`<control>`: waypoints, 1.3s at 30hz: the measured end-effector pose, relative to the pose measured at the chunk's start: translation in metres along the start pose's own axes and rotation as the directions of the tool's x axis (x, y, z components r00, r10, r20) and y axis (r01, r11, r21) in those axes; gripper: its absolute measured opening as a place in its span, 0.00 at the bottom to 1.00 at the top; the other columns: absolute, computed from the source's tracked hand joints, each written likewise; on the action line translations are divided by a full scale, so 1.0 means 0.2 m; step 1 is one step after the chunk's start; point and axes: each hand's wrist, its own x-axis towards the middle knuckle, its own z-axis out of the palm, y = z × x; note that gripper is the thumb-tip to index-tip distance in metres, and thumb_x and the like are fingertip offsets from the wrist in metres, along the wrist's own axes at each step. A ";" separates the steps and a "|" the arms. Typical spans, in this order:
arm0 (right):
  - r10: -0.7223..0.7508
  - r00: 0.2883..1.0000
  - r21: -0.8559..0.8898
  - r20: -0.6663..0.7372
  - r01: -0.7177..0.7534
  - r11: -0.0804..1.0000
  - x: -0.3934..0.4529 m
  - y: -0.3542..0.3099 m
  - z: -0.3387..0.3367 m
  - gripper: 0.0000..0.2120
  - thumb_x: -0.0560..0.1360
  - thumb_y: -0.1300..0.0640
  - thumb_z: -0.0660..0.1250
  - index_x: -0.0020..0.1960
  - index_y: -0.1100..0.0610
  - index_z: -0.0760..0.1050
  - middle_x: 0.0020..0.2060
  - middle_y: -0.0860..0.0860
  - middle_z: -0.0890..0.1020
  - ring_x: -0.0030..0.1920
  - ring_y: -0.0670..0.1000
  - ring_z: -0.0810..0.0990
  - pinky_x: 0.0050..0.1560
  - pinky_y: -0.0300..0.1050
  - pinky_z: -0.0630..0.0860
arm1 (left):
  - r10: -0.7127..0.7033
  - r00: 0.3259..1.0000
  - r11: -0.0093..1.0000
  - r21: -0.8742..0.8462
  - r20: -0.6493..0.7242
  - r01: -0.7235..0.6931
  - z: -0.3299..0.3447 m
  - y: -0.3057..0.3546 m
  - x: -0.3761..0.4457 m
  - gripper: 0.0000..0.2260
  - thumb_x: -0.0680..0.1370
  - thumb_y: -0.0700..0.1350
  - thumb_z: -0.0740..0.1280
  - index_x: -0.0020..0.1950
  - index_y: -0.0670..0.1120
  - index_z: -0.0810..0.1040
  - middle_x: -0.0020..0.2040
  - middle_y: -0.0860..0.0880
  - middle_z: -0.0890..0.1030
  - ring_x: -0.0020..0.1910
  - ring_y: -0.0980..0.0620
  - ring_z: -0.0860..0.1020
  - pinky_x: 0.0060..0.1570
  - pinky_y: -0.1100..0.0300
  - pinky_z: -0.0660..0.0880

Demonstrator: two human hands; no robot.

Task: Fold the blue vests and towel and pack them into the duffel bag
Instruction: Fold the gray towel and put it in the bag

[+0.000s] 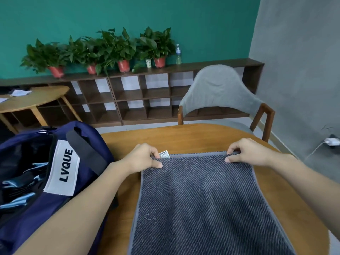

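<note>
Both hands: left hand [145, 156] and right hand [246, 153] pinched on far corners
Towel [202, 199]: grey, diagonally ribbed, laid flat

The towel [198, 203] lies flat on the worktop [184, 137], reaching from its near edge toward the middle. The two hands sit at the towel's far corners, the left hand [145, 157] beside a small label [164, 154], the right hand [248, 153] opposite. The duffel bag [46, 172] stands left of the towel with vests [20, 184] inside. A chair [220, 94] stands behind the worktop, a shelf unit [138, 96] farther back.
</note>
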 end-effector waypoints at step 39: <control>-0.142 0.879 0.037 -0.454 0.178 0.983 -1.13 -0.81 -0.78 0.06 0.73 0.58 0.77 0.47 0.49 0.85 0.41 0.42 0.86 0.44 0.38 0.83 0.46 0.27 0.74 | 0.261 0.895 0.965 0.090 -0.362 -0.245 -0.83 0.70 -1.15 0.12 0.77 0.42 0.75 0.54 0.56 0.79 0.47 0.55 0.85 0.50 0.58 0.81 0.56 0.56 0.76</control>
